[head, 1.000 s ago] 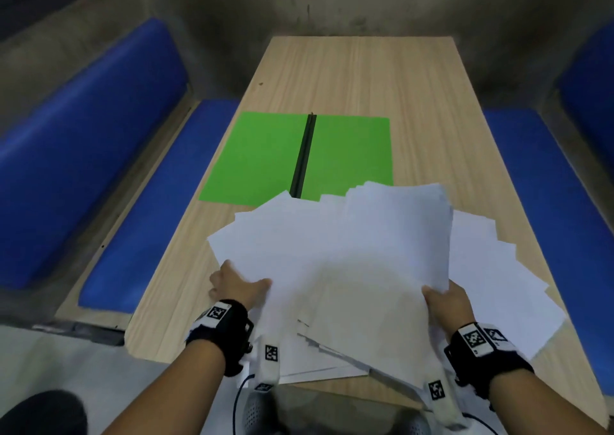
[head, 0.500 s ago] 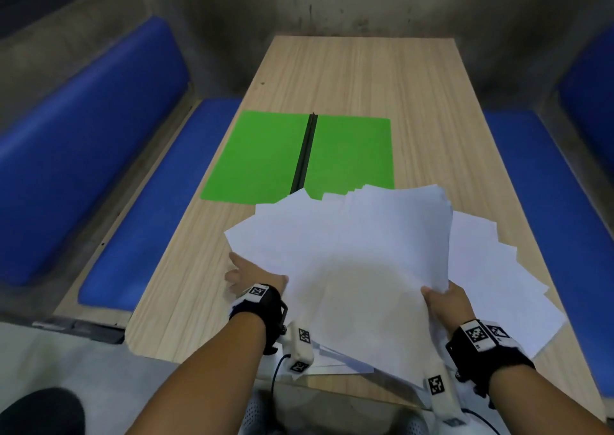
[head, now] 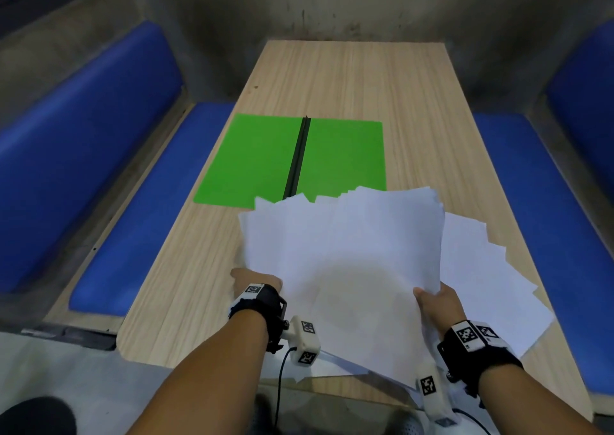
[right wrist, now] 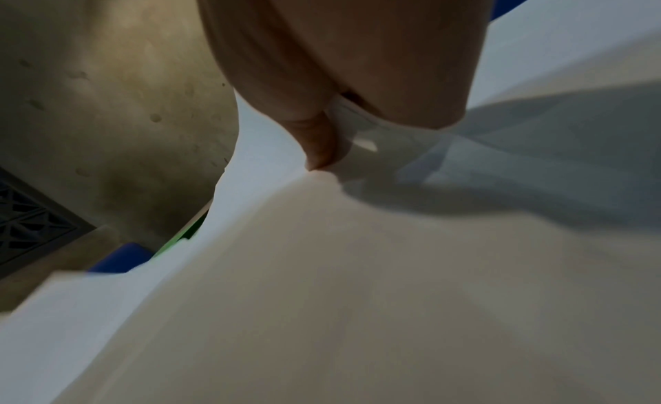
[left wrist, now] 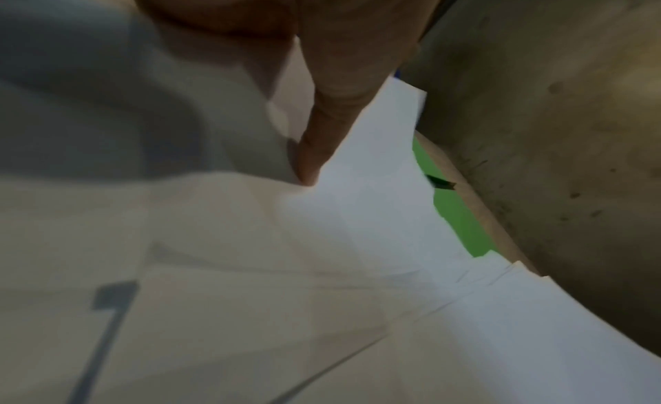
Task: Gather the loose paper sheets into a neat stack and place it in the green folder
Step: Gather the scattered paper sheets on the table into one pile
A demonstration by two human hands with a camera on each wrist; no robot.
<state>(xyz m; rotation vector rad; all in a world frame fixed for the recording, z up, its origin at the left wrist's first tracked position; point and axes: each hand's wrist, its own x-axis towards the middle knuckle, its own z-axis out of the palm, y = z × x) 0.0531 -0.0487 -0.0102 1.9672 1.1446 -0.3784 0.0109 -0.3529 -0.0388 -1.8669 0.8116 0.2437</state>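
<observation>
The green folder [head: 259,162] lies open and flat at the table's middle left, its black spine [head: 297,158] pointing away from me. Just in front of it, a fanned bundle of white paper sheets [head: 342,258] is lifted at its near side and overlaps the folder's near edge. My left hand [head: 257,278] holds the bundle's left edge, thumb [left wrist: 322,127] on top and fingers hidden beneath. My right hand [head: 435,301] pinches the right edge, thumb [right wrist: 318,144] on top. Several more sheets [head: 481,285] lie spread flat under and to the right of the bundle.
The wooden table [head: 365,79] is long and narrow and ends at a grey wall. Blue bench seats run along its left [head: 139,222] and right [head: 545,222] sides. Some sheet corners hang over the table's near edge.
My left hand has slid to the right, pushing the left-hand sheets in toward the middle, so the fan is narrower. The right hand has stayed nearly in place.
</observation>
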